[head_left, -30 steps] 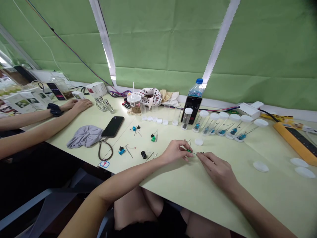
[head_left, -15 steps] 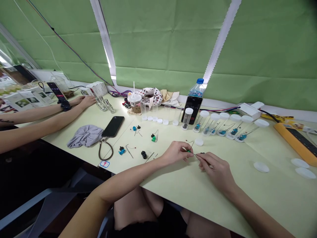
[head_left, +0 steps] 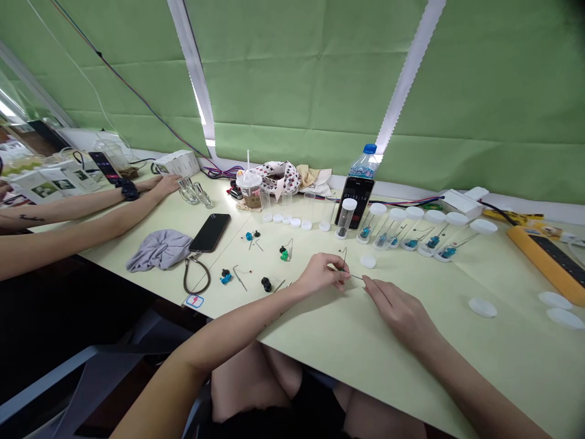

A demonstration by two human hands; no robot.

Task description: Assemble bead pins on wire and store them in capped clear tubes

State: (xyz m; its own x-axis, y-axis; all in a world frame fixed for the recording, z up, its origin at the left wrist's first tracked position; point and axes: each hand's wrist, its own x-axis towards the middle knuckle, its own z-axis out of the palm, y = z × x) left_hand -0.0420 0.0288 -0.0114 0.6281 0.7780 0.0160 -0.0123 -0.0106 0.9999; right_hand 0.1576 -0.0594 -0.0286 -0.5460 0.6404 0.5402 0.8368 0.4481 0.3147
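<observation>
At the near edge of the pale yellow table [head_left: 347,341], the person's left hand [head_left: 322,274] is closed in a pinch on a thin bent wire [head_left: 343,261] that rises above the fingers. A short, straight metal pin [head_left: 357,277] runs from that pinch toward the right hand [head_left: 397,311], which reaches in low with its fingers extended. Its fingertips [head_left: 367,285] are at the pin's far end, but I cannot tell whether they grip it. A white cap [head_left: 368,261] lies just beyond the wire. Farther left on the table lie a green part on a wire [head_left: 284,255], a black knob [head_left: 265,284], a blue part [head_left: 225,279] and a bent pin [head_left: 239,278]. Toward the back stands a row of clear tubes [head_left: 390,227] with white caps and blue parts inside, beside a phone [head_left: 355,201] propped against a water bottle [head_left: 365,161]. A black phone [head_left: 209,233] lies near a gray cloth [head_left: 159,250]. At the far left, a co-worker's hand [head_left: 164,186] rests on the table, with a black band [head_left: 130,190] on the wrist, and an orange power strip [head_left: 543,259] lies at the right
</observation>
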